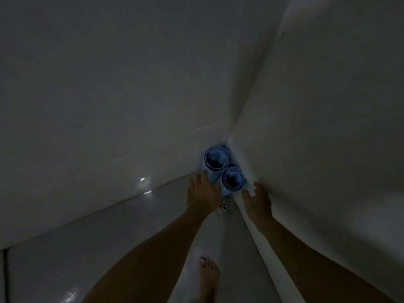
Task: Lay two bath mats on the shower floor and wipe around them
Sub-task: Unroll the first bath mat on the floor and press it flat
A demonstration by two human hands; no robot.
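Two rolled blue mats stand upright in the shower corner, far mat (pixel 216 159) and near mat (pixel 233 178) touching. Left hand (pixel 203 194) grip wide, fingers spread against the far mat's side; right hand (pixel 257 201) grip loosely curled, empty, just right of the near mat. Drain (pixel 226 204) sits between both hands, foot (pixel 208 276) behind them on the floor (pixel 109 237).

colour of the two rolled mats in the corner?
Blue: both rolled bath mats stand on end in the corner; head view, dim.

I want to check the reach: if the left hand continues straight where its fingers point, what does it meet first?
Probably the farther rolled blue bath mat; the left hand already seems at its side, though depth is unclear.
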